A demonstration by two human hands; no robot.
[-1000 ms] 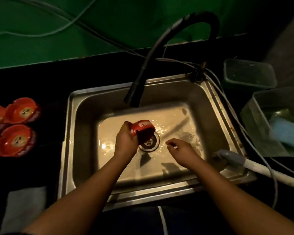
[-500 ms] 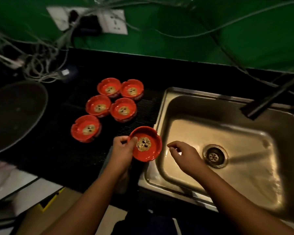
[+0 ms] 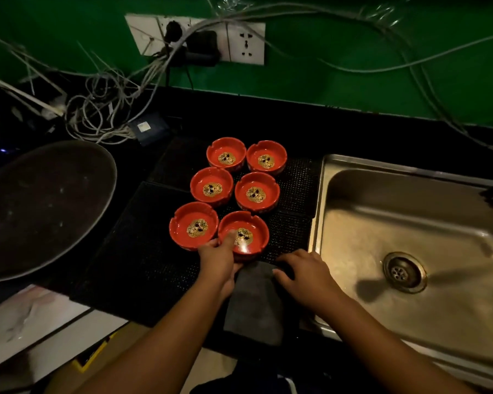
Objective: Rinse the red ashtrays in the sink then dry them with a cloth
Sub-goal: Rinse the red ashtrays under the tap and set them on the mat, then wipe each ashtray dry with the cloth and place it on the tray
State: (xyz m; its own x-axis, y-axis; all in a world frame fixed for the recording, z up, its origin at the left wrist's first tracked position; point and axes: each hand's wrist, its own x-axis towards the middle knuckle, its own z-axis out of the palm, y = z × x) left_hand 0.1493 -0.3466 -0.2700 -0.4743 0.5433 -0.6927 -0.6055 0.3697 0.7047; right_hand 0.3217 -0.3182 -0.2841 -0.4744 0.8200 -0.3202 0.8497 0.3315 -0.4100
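left hand (image 3: 217, 263) pinches ashtray (image 3: 254, 231) rim, thumb inside | right hand (image 3: 305, 271) on cloth (image 3: 254, 302), grip unclear | ashtray likely rigid, wet-slick, breakable; hold by rim

ashtrays (image 3: 256, 191) packed tight on mat (image 3: 143, 251), sink (image 3: 410, 223) basin open

The light is dim, and the black countertop (image 3: 296, 120) swallows detail. A small glare spot shines on the nearest ashtray (image 3: 256, 227), the steel sink (image 3: 339, 200) gleams with a dark shadow on its floor, and the frame's edges bend.
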